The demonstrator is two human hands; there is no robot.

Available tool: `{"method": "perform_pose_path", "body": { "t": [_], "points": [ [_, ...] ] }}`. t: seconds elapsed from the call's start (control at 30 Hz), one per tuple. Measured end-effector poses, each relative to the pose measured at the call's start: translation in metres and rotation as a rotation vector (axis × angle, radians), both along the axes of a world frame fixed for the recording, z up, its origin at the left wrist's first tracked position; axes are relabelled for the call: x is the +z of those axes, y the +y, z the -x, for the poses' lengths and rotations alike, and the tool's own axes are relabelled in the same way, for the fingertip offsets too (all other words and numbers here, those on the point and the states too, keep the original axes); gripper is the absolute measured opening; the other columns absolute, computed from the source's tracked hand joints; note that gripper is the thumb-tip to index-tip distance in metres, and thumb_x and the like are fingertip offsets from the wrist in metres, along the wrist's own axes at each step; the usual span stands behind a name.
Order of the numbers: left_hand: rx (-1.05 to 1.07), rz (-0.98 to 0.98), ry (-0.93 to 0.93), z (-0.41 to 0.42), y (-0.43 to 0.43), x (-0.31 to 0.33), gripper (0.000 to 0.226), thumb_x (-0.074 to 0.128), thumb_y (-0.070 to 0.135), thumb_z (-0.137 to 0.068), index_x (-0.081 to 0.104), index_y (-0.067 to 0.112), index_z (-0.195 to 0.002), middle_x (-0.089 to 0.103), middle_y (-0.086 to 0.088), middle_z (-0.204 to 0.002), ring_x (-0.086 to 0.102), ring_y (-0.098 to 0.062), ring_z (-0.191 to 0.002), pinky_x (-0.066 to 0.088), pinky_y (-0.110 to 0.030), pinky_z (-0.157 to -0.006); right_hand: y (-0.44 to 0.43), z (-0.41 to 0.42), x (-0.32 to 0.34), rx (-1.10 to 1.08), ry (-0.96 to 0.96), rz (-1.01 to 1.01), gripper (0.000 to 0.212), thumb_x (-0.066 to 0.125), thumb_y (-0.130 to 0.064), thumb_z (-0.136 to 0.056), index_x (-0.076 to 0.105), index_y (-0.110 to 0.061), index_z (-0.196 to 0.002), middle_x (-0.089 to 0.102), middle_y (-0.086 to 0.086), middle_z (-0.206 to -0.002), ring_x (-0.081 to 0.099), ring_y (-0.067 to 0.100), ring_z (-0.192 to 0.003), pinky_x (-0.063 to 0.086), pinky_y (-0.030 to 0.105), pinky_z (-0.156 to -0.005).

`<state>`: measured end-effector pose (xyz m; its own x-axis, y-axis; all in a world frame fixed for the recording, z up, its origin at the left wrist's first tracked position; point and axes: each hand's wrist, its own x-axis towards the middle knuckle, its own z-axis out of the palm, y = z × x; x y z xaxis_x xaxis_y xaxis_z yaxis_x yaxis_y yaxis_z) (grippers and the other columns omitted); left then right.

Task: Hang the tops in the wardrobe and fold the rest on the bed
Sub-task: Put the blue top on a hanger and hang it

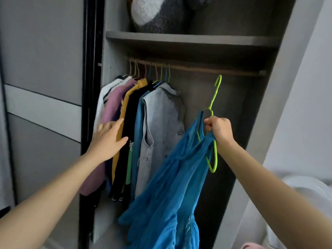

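My right hand (218, 131) grips a lime-green hanger (214, 97) with a bright blue top (172, 186) draped on it, held up inside the open wardrobe. The hanger's hook sits just below the wooden rail (206, 68), apart from it. Several garments hang at the rail's left end: white, pink, mustard, black, blue, and a pale grey denim piece (161, 123). My left hand (109, 137) is flat and spread, pressing against the pink and mustard garments. The right stretch of the rail is bare.
A shelf (188, 39) above the rail holds a grey and white plush bundle (156, 13). The sliding door's black frame (89, 87) stands at the left. White bedding (305, 194) and something pink (251, 246) show at the lower right.
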<state>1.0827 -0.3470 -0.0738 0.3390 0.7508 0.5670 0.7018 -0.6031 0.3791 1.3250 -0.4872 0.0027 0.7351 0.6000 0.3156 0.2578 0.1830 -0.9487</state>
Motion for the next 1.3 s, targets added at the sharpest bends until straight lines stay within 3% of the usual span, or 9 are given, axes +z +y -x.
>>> {"method": "perform_pose_path", "body": {
  "t": [0.1,0.23,0.47,0.77,0.93,1.03,1.17,1.27,1.3],
  "points": [
    [0.002,-0.015,0.055,-0.003,0.018,0.002,0.066,0.049,0.037,-0.094,0.016,0.022,-0.150,0.031,-0.007,-0.149,0.022,-0.030,-0.134,0.027,-0.039,-0.104,0.039,-0.009,0.004,-0.020,-0.037,-0.046,0.025,0.045,-0.001,-0.083,0.042,-0.011,-0.060,0.035,0.007,-0.056,0.028,0.015,-0.052,0.022,0.027,-0.048],
    [-0.018,-0.074,0.094,-0.023,0.055,0.023,0.066,0.047,0.038,-0.095,0.014,0.023,-0.150,0.028,-0.007,-0.150,0.019,-0.026,-0.136,0.025,-0.037,-0.106,0.096,-0.033,0.019,-0.026,-0.143,-0.007,0.035,0.045,-0.004,-0.086,0.045,-0.005,-0.051,0.041,-0.004,-0.029,0.037,0.013,-0.044,0.026,0.018,-0.037],
    [-0.008,-0.179,0.171,-0.089,0.141,0.079,0.064,0.044,0.041,-0.095,0.015,0.023,-0.150,0.020,-0.005,-0.155,0.013,-0.025,-0.140,0.014,-0.035,-0.111,0.183,-0.088,0.052,0.018,-0.205,-0.040,0.031,0.045,-0.007,-0.090,0.051,-0.006,-0.060,0.050,-0.005,-0.032,0.043,0.016,-0.053,0.038,0.022,-0.054],
    [-0.052,-0.155,0.132,-0.152,0.229,0.107,0.062,0.041,0.048,-0.095,0.021,0.025,-0.148,0.017,-0.002,-0.156,0.008,-0.023,-0.143,0.020,-0.041,-0.110,0.280,-0.132,0.103,-0.002,-0.295,-0.051,0.024,0.042,-0.008,-0.091,0.049,-0.007,-0.068,0.049,-0.003,-0.030,0.044,0.007,-0.030,0.038,0.019,-0.040],
    [-0.074,-0.139,0.107,-0.159,0.261,0.107,0.061,0.040,0.049,-0.094,0.023,0.026,-0.148,0.018,-0.003,-0.156,0.009,-0.024,-0.142,0.019,-0.040,-0.110,0.330,-0.140,0.106,-0.003,-0.308,0.009,0.015,0.041,-0.008,-0.091,0.048,-0.003,-0.079,0.049,-0.001,-0.029,0.048,0.016,-0.043,0.039,0.027,-0.050],
    [-0.107,-0.136,0.089,-0.157,0.272,0.109,0.061,0.041,0.050,-0.094,0.023,0.026,-0.147,0.019,-0.003,-0.155,0.009,-0.023,-0.142,0.020,-0.041,-0.110,0.350,-0.136,0.098,-0.022,-0.316,0.037,0.017,0.040,-0.009,-0.093,0.048,-0.005,-0.078,0.048,-0.001,-0.028,0.048,0.017,-0.048,0.039,0.020,-0.046],
    [-0.176,-0.167,0.072,-0.155,0.283,0.116,0.060,0.042,0.048,-0.094,0.024,0.025,-0.147,0.021,-0.004,-0.155,0.011,-0.023,-0.141,0.019,-0.040,-0.111,0.373,-0.126,0.091,-0.011,-0.357,0.106,0.013,0.040,-0.006,-0.092,0.051,0.000,-0.090,0.055,0.010,-0.045,0.052,0.020,-0.056,0.047,0.026,-0.057],
    [-0.244,-0.207,0.023,-0.154,0.288,0.123,0.058,0.043,0.044,-0.095,0.026,0.025,-0.147,0.022,-0.001,-0.154,0.013,-0.022,-0.140,0.019,-0.040,-0.112,0.386,-0.120,0.084,0.029,-0.466,0.277,0.014,0.043,-0.009,-0.093,0.053,0.000,-0.087,0.056,0.011,-0.058,0.044,0.015,-0.049,0.033,0.016,-0.036],
    [-0.270,-0.217,0.010,-0.155,0.289,0.124,0.057,0.043,0.043,-0.095,0.027,0.025,-0.146,0.023,-0.001,-0.154,0.014,-0.022,-0.140,0.019,-0.040,-0.113,0.391,-0.120,0.081,0.029,-0.502,0.324,0.017,0.045,-0.014,-0.094,0.051,-0.004,-0.081,0.052,0.010,-0.066,0.040,0.015,-0.053,0.032,0.018,-0.038]
  ]
}}
